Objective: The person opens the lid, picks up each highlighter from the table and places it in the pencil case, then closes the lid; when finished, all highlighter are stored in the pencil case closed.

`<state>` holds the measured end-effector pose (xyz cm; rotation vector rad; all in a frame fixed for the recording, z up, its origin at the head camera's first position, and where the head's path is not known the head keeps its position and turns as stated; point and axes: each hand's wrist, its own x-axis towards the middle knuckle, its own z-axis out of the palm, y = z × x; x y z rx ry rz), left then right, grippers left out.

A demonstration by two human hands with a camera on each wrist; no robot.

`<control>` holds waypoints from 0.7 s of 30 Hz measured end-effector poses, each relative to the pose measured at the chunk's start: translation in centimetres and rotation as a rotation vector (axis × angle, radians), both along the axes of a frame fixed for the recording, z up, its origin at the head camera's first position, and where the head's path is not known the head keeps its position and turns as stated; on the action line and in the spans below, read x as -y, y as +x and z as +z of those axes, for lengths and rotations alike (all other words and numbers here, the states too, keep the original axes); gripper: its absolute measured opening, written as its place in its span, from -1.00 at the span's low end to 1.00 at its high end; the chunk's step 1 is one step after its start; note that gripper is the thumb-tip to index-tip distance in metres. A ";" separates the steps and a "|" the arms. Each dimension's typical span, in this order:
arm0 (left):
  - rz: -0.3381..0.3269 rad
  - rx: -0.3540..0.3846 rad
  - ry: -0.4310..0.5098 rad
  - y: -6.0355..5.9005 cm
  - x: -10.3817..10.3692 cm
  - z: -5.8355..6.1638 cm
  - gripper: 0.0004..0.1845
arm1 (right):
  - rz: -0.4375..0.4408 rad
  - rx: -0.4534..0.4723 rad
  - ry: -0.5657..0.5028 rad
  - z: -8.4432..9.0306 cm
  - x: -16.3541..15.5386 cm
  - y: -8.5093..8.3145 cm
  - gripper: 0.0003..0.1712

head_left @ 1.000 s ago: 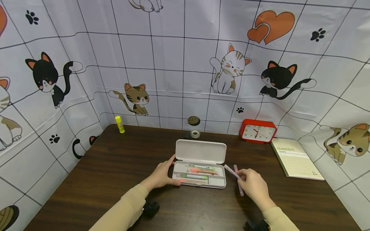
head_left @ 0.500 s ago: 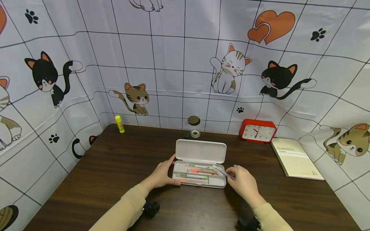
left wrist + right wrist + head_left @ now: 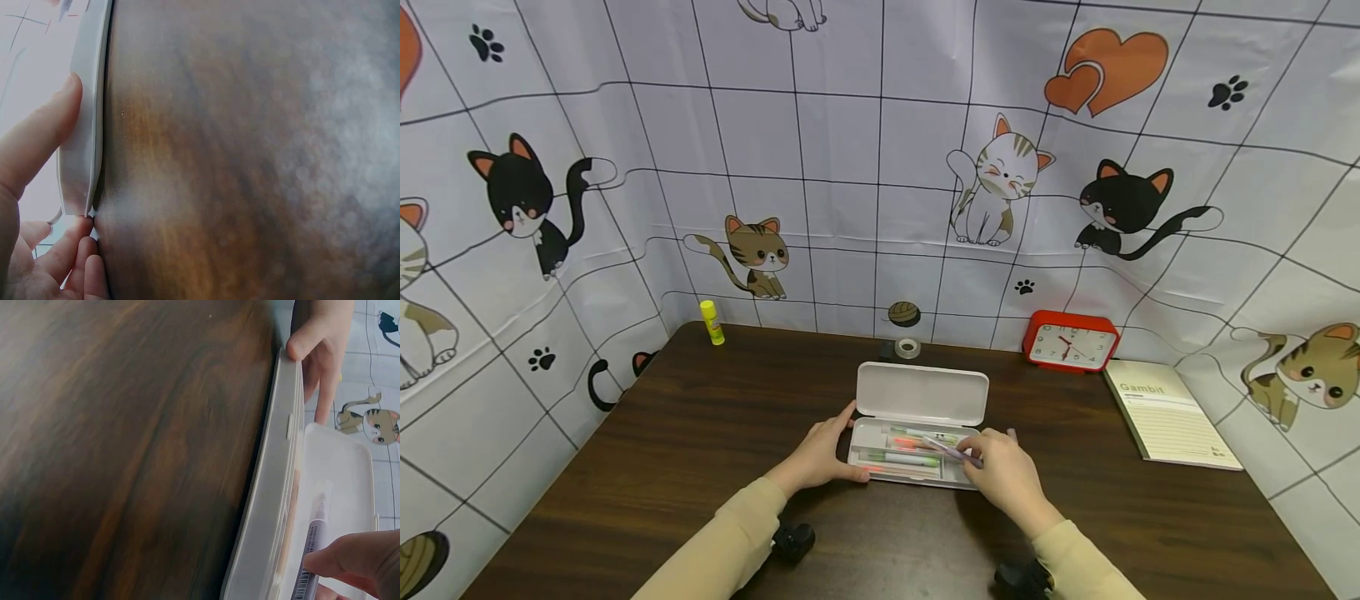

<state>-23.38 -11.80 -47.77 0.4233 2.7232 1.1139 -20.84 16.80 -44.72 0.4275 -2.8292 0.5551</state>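
A white pencil case (image 3: 904, 481) lies on the table with its lid (image 3: 922, 396) raised at the back. Pens with green and orange parts (image 3: 910, 459) lie in its compartments. My left hand (image 3: 815, 456) holds the case's left end; in the left wrist view the thumb (image 3: 53, 119) presses the front wall while the fingers bend against the end. Over the right part of the case, my right hand (image 3: 1009, 477) pinches a purple pen (image 3: 315, 537) with a clear cap, its tip slanting left above the other pens. Another pen's end (image 3: 1012, 434) shows behind that hand, the rest hidden.
A red alarm clock (image 3: 1071, 342) and a Gambit notepad (image 3: 1172, 414) are at the back right. A tape roll (image 3: 907, 348) lies behind the lid, beside a small dark object (image 3: 887, 349). A yellow glue stick (image 3: 712, 323) stands at the back left.
My right hand has moved left with the purple pen, from the table right of the pencil case to over its compartments. My left hand stays at the case's left end.
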 end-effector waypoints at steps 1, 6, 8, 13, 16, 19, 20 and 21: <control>0.000 0.000 0.001 0.0 0.0 0.0 0.23 | 0.004 -0.004 0.001 0.0 0.2 0.0 -0.84; 0.003 0.004 0.004 0.1 0.0 0.1 0.22 | 0.039 -0.017 -0.005 0.0 1.1 -0.1 -0.86; 0.004 0.004 0.001 0.1 0.0 0.1 0.23 | 0.056 -0.012 -0.009 -0.1 1.6 -0.1 -0.85; 0.005 -0.003 -0.005 0.0 0.0 -0.1 0.23 | 0.077 -0.005 -0.005 -0.2 2.6 -0.2 -0.83; 0.004 -0.006 -0.006 0.0 0.0 -0.2 0.23 | 0.091 -0.005 0.002 -0.2 3.2 -0.3 -0.83; 0.000 -0.010 -0.003 -0.1 0.1 -0.3 0.23 | 0.111 -0.005 0.012 -0.4 3.7 -0.4 -0.82; 0.001 -0.010 -0.004 -0.1 0.1 -0.3 0.23 | 0.119 -0.008 0.015 -0.4 3.9 -0.5 -0.82; 0.000 -0.012 -0.004 -0.1 0.1 -0.3 0.23 | 0.127 -0.009 0.019 -0.5 4.0 -0.6 -0.82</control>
